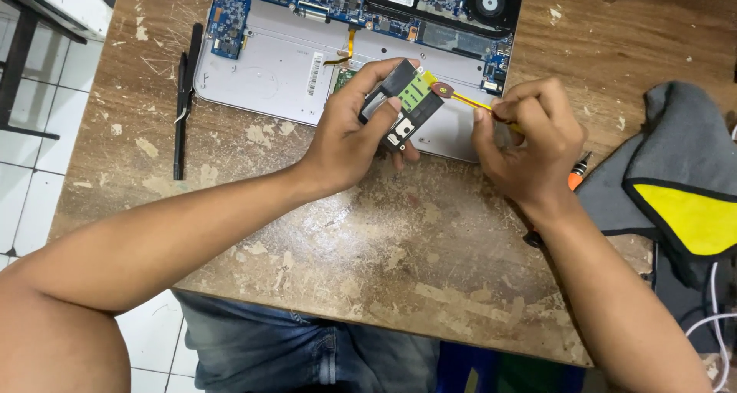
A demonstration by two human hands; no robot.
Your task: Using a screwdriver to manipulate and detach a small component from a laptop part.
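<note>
Gripping a small black module [401, 105] with a green board, the left hand [355, 136] lifts it clear; the right hand [530, 136] pinches a yellow tool [461, 97] against it. Part is out, not refitted. Beyond both hands lies the opened laptop [307, 63], circuitry exposed

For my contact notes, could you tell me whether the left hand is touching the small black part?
Touching: the head view shows the left hand gripping the small black part, fingers wrapped over its top.
</note>
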